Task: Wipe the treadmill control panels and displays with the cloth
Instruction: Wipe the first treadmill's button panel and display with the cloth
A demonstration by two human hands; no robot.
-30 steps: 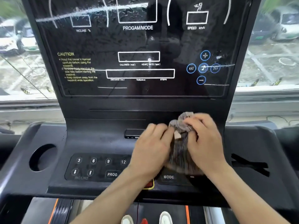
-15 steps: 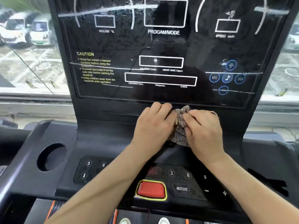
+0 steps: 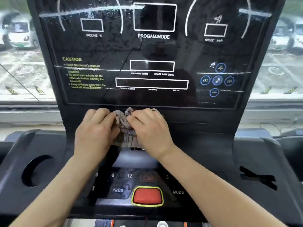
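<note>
Grey, striped fabric is seen bunched into a crumpled wad: the cloth (image 3: 125,133) is held at the matt black strip just under the glossy display panel (image 3: 154,51), which stands at twelve o'clock from it. The cloth is gripped from both sides. At its nine o'clock the left hand (image 3: 94,133) is curled over it, fingers bent, knuckles up. At its three o'clock the right hand (image 3: 150,130) is closed on the upper folds, fingertips dug into the fabric. Both palms are turned down.

The display's glass is streaked and speckled, and white-outlined rectangles and arcs are printed on it. Blue-ringed round buttons (image 3: 217,80) are grouped at two o'clock. At six o'clock from the cloth the lower control panel (image 3: 121,185) is laid out, smooth and dark, with printed numbers. A red, rounded stop button (image 3: 147,196) edged in yellow is set in it. A round cup-holder recess (image 3: 35,171) is cut into the plastic console at eight o'clock.
</note>
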